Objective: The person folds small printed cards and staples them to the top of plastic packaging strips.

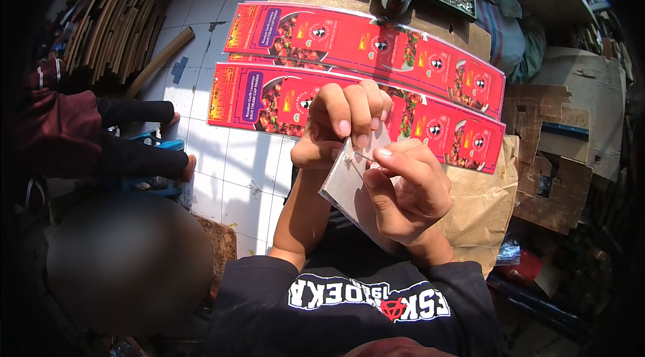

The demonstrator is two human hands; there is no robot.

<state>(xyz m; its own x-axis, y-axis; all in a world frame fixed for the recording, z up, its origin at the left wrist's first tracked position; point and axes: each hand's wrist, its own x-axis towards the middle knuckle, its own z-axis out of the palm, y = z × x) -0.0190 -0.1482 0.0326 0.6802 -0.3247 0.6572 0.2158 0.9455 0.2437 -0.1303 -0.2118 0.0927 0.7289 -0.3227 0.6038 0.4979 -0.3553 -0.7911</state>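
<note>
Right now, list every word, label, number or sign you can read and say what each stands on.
The wording is not copied.
Upper red printed strip: white lettering in a purple box, round logos; smallest print too small to read.
Lower red printed strip: similar lettering and logos, partly hidden behind the hands.
Black T-shirt: large white lettering, upside down, with a red sign.
Gray panel: none visible.

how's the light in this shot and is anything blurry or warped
In the head view, hard light brightens the left hand and right hand, with shadows across the white tiled floor; in the head view, a round dark-grey patch at lower left is wholly blurred; in the head view, the fisheye bows the long red printed strips and the corners go black.
</note>
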